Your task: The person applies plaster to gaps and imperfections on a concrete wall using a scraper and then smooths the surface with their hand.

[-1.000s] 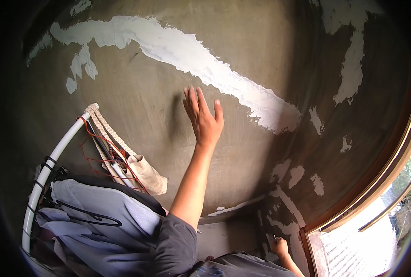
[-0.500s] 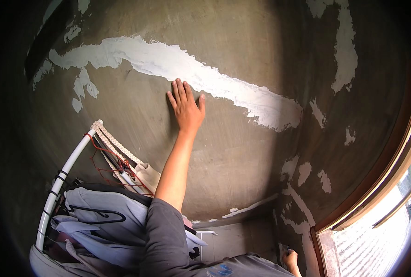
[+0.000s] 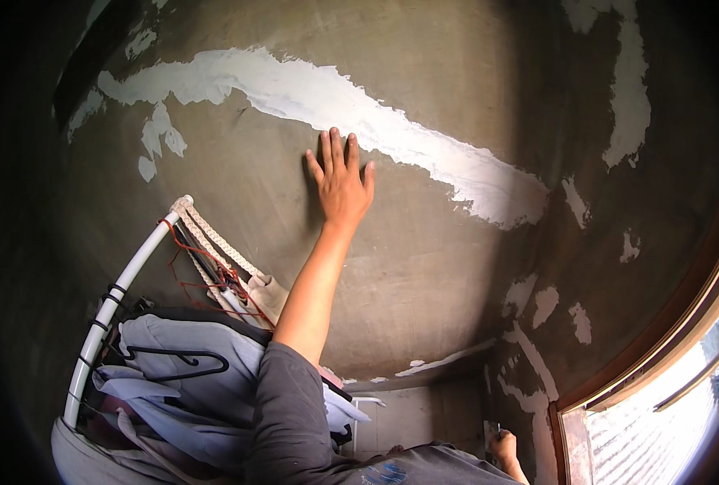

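Observation:
My left hand (image 3: 341,182) lies on the grey plastered wall (image 3: 412,283), fingers spread, its fingertips at the lower edge of a long, irregular band of white filler (image 3: 448,170). My left forearm reaches up beside a bent white rail (image 3: 125,267). Low at the right, near the wall corner, my right hand (image 3: 502,444) is closed on a small tool with a flat, pale blade, which looks like a putty knife (image 3: 490,432).
Grey clothes on black hangers (image 3: 173,388) crowd the lower left, with a cream bag (image 3: 266,291), braided rope and red cord beside the rail. A wood-framed window (image 3: 658,388) is at the right. Tiled floor (image 3: 412,412) shows below; more white patches dot both walls.
A second ago my left hand was slightly off the wall; it came onto it and has since slid a little upward and right in view, fingers spread. My right hand still grips the tool.

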`<state>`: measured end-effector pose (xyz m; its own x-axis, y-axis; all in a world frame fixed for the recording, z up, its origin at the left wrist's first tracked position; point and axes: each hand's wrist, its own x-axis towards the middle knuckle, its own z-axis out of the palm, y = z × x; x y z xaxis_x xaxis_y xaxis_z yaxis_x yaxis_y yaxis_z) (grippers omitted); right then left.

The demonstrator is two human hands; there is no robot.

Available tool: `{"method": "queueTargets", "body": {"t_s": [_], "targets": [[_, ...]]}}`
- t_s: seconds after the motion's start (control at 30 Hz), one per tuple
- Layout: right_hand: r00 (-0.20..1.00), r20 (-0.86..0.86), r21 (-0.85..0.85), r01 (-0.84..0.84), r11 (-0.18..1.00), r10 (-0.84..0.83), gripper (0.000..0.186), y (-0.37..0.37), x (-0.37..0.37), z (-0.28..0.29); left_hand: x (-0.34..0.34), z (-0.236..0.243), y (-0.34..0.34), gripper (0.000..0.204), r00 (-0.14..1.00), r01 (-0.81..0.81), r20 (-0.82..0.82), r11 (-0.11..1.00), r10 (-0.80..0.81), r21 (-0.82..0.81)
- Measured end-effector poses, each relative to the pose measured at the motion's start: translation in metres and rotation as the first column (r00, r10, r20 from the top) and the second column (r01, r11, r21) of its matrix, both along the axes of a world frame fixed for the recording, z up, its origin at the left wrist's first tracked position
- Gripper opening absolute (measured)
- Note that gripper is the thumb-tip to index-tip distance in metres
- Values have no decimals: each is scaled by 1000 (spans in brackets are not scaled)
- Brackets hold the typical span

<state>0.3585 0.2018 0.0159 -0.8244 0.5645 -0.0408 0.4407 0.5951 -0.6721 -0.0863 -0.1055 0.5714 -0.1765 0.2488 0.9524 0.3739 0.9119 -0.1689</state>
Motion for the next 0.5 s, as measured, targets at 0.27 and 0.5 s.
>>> {"method": "queueTargets", "body": {"t_s": [0.27, 0.5], "targets": [[997, 67, 1, -22, 1000, 22, 24, 2, -5, 0, -7, -12, 1, 60, 1000, -15, 12, 1000, 15, 15], [998, 40, -4, -56, 998, 56, 27, 1, -27, 19, 1, -16, 2, 58, 999, 1, 41, 999, -3, 43]]}}
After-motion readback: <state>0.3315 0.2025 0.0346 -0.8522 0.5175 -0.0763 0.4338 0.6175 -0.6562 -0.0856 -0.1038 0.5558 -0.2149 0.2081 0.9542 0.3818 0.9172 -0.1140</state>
